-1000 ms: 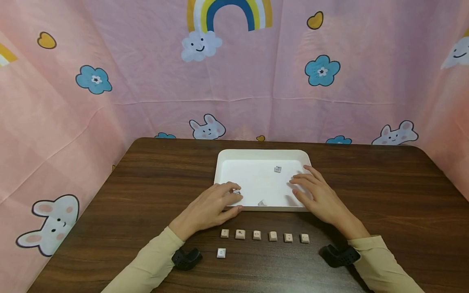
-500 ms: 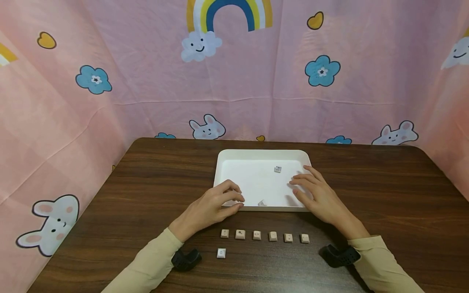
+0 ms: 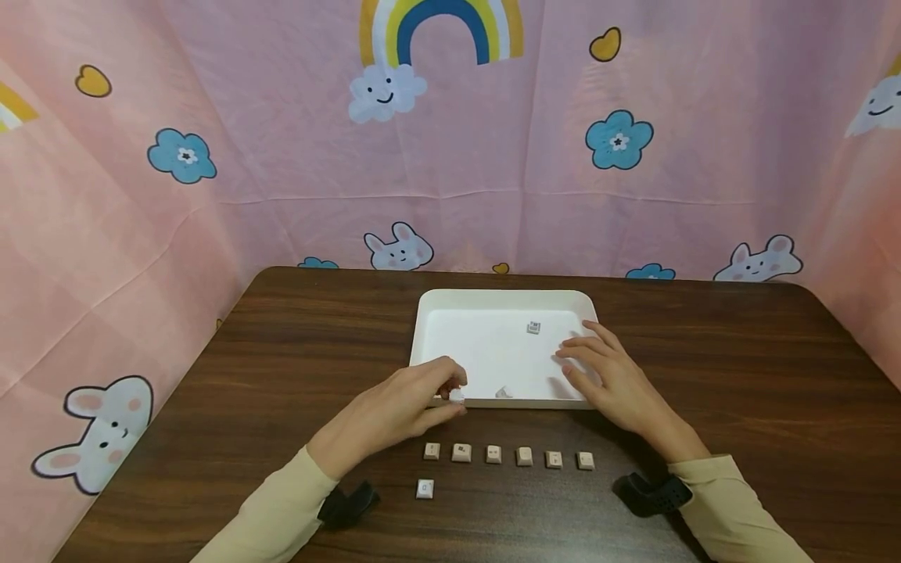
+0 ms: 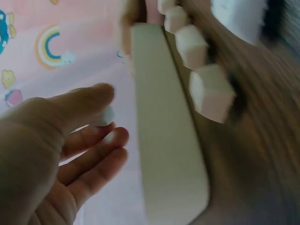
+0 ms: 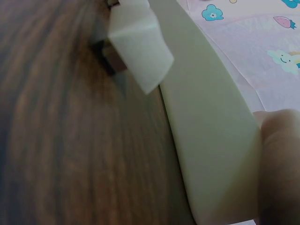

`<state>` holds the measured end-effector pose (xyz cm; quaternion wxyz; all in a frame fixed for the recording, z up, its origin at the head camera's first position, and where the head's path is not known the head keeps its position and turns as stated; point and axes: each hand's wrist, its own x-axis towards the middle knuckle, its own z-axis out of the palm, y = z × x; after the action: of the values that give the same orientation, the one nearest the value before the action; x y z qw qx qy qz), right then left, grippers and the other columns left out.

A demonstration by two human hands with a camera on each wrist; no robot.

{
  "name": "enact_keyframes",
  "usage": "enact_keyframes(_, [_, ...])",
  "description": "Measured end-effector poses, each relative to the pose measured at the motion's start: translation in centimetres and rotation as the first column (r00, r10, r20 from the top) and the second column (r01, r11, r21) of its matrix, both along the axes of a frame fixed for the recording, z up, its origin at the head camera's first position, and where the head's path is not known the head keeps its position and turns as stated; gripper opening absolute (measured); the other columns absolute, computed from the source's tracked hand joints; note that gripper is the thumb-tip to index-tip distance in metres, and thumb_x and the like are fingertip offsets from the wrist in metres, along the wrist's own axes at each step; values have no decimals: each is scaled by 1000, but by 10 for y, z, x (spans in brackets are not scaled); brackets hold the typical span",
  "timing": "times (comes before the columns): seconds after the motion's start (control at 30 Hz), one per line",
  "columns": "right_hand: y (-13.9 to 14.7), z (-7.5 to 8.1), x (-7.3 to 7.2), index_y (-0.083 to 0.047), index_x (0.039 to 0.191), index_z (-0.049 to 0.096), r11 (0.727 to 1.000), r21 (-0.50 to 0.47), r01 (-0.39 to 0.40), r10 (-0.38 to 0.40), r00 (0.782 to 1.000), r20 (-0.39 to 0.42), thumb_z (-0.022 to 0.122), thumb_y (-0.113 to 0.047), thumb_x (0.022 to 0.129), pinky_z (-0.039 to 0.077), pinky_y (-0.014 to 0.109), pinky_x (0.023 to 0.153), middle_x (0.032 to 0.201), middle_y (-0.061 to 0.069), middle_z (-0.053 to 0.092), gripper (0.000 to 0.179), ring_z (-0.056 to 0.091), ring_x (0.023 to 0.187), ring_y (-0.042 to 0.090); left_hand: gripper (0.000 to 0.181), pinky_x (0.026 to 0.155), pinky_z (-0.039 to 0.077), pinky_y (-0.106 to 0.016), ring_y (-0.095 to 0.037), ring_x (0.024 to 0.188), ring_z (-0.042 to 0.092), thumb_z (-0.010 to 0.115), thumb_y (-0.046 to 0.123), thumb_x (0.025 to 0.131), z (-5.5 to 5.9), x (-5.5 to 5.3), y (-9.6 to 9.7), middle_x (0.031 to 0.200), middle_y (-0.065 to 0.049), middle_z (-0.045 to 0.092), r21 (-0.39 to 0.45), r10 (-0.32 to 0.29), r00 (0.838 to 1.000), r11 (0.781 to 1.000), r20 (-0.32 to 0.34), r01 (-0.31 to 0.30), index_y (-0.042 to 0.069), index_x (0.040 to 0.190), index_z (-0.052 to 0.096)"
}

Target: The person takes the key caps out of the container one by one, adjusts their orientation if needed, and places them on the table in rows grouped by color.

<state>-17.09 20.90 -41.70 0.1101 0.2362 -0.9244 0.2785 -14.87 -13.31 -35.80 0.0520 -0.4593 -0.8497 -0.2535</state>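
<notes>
My left hand (image 3: 394,403) is over the near left corner of a white tray (image 3: 493,297), pinching a small white keycap (image 3: 457,396) between thumb and fingers. In the left wrist view that keycap (image 4: 107,117) shows below the thumb tip. Over the tray's right side is my right hand (image 3: 619,383), its fingers spread and holding nothing. Inside the tray, one keycap (image 3: 533,328) lies toward the back and another (image 3: 503,392) near the front wall. The right wrist view shows only part of the right hand (image 5: 281,164), beside the tray wall.
Several beige keycaps (image 3: 493,453) form a row on the dark wooden table (image 3: 317,336) in front of the tray. A single white keycap (image 3: 425,489) sits nearer, below the row's left end. A patterned pink curtain (image 3: 486,141) hangs behind the table.
My left hand has picked up the keycap from the tray's near left area and drawn slightly back toward the front wall. The right hand stays where it was.
</notes>
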Motion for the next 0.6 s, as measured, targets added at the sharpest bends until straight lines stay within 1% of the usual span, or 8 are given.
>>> enact_keyframes(0.07, [0,0,0,-11,119,74,1000,0,0,0,1000,-2,64,-23,100,33,63,114,130,9,68,25,32,148,39,19,65,49,-14,-4,76,58,76,14,93,5,4,1,97,2,63,-4,-33,999,999,5,33,9,106,64])
enact_keyframes(0.1, [0,0,1,-11,119,74,1000,-1,0,0,1000,-1,64,-23,100,33,63,114,130,9,68,25,32,148,39,15,64,48,-12,-2,74,58,76,14,92,6,6,1,96,3,63,-13,-53,999,999,-11,53,9,103,66])
enact_keyframes(0.17, [0,0,1,-11,118,74,1000,-3,-1,1,1000,3,64,-23,100,33,64,114,130,9,68,25,32,148,39,10,62,46,-10,0,69,53,77,13,92,9,10,3,93,2,61,-55,-95,993,994,-69,91,10,99,71])
enact_keyframes(0.23, [-1,0,2,-11,118,75,1000,-5,-1,1,1000,5,63,-23,100,33,64,113,129,9,68,25,32,148,40,7,63,46,-9,1,68,53,77,15,92,11,16,6,91,3,61,-124,-122,984,987,-130,106,11,98,75])
enact_keyframes(0.33, [-1,0,2,-10,118,75,1000,-9,0,0,1000,-2,64,-23,100,33,64,113,129,10,68,24,33,147,40,7,65,48,-11,-2,70,55,79,20,90,16,27,12,88,5,61,-253,-156,968,962,-196,104,16,96,77])
enact_keyframes(0.43, [-2,0,2,-10,117,75,1000,-11,-2,2,1000,-18,64,-21,100,33,63,113,127,10,68,24,34,146,39,11,67,48,-15,-4,72,57,82,25,88,21,37,15,85,8,61,-360,-177,959,929,-223,88,19,94,75])
enact_keyframes(0.53, [-2,0,1,-9,116,75,1000,-15,-4,3,1000,-29,65,-20,99,33,63,113,126,10,69,23,35,146,39,17,66,44,-16,-4,72,57,85,27,84,23,44,18,81,9,59,-430,-181,950,901,-254,57,20,91,71])
enact_keyframes(0.6, [-2,-1,1,-9,116,75,1000,-17,-6,5,1000,-30,65,-20,99,33,63,113,126,10,69,23,35,145,39,20,65,41,-16,-4,71,56,87,29,82,22,48,18,78,10,58,-474,-163,951,880,-263,20,21,88,70])
